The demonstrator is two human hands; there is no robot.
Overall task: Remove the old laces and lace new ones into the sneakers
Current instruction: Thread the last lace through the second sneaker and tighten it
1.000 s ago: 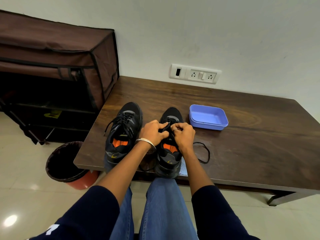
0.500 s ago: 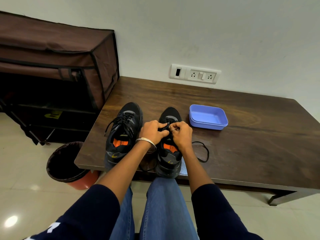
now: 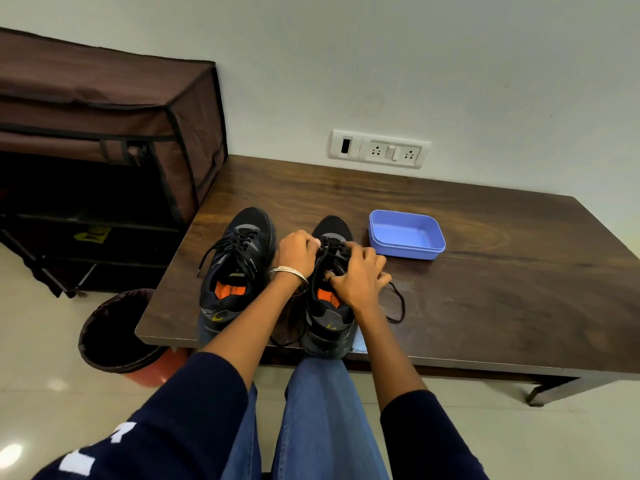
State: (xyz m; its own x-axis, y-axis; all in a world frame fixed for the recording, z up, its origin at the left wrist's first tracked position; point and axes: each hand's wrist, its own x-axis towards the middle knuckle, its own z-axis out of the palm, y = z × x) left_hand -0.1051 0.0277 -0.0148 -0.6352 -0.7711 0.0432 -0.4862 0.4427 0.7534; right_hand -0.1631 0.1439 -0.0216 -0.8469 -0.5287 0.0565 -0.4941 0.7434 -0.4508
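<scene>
My left hand point(image 3: 298, 251) and right hand point(image 3: 358, 275) pinch the black lace point(image 3: 334, 252) on the right sneaker point(image 3: 329, 317), at the table's point(image 3: 485, 306) front edge. The left sneaker point(image 3: 235, 268) stands just beside it; the blue tray point(image 3: 407, 235) sits behind.

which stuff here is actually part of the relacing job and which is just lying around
Part of the job:
- right sneaker, being worked on
- its black lace, trailing onto the table
- left sneaker, laced
- left hand and right hand, both at the right sneaker's lacing

Just lying about:
- blue tray
- table
- bin
- fabric shoe rack
- wall socket
</scene>
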